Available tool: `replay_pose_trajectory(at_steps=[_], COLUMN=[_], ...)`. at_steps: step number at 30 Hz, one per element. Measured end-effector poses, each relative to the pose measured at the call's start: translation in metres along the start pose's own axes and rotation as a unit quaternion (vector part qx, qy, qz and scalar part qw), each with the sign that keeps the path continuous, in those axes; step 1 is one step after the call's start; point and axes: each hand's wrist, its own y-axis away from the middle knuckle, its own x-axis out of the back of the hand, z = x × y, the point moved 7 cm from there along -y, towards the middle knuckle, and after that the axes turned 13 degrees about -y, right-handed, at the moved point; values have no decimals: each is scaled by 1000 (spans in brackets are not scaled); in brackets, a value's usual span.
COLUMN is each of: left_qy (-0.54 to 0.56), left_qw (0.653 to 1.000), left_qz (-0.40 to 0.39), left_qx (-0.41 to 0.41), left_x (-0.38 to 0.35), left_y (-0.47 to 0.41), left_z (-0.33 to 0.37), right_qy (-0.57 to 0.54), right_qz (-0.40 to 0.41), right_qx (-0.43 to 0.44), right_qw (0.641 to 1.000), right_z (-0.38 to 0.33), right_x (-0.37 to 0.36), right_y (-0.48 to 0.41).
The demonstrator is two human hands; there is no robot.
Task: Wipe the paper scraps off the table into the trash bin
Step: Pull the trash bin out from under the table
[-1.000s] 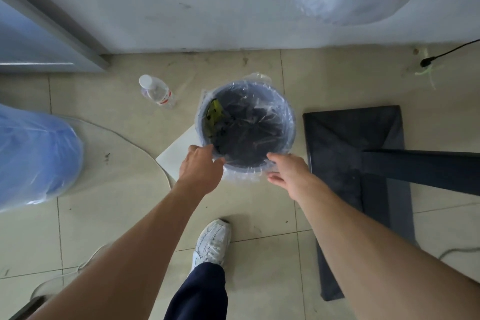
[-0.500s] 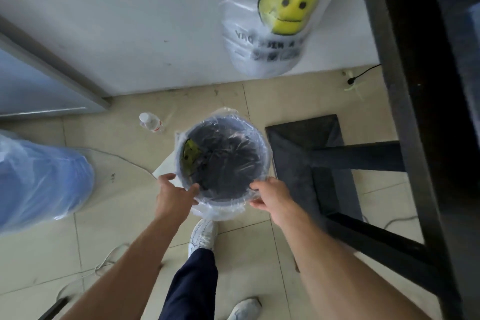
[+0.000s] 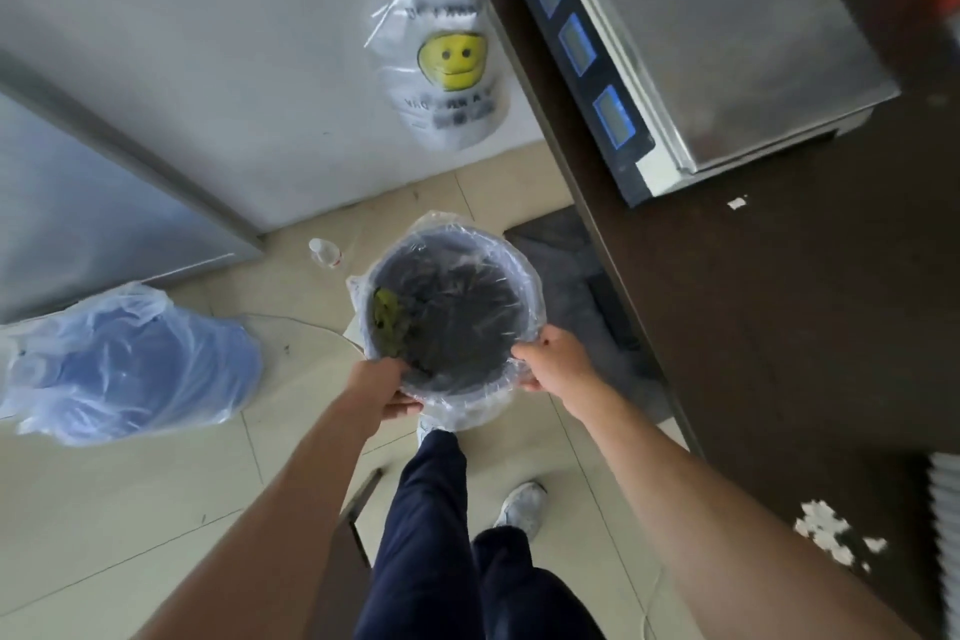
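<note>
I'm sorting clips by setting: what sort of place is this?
Probably a small shop corner: a metal scale on a dark table, a smiley shopping bag hanging beside it, a trash bin.

Soft, even daylight, source not in your view. Shadows are faint and soft-edged on the pale floor [image 3: 130, 509]. The bench [image 3: 779, 327] reads very dark with little surface detail; the paper scraps [image 3: 826, 530] on it show as bright white blobs with fuzzy edges. Glare streaks the clear liner at the trash bin [image 3: 457, 387] rim and the blue bag [image 3: 119, 364]. The steel box [image 3: 727, 42] has a dull sheen. Wide-angle bend splays the bench edge. Top right corner is smeared. The smiley bag [image 3: 452, 62] lettering is soft. Your right forearm [image 3: 727, 509] looms large and slightly blurred.
</note>
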Motion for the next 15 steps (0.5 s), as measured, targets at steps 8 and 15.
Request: replay_pose_trajectory(at_steps=[8, 15], left_qy=[31, 14], left_qw=[999, 998], left_qz=[7, 7], left_qx=[-42, -61], left_x=[-36, -65], left_y=[67, 108], left_z=[-38, -57], right_qy=[138, 197], right_qz=[-25, 10], right_qx=[79, 167], right_qw=[987, 966], right_z=[15, 25], right_x=[32, 65], right_y=[84, 145])
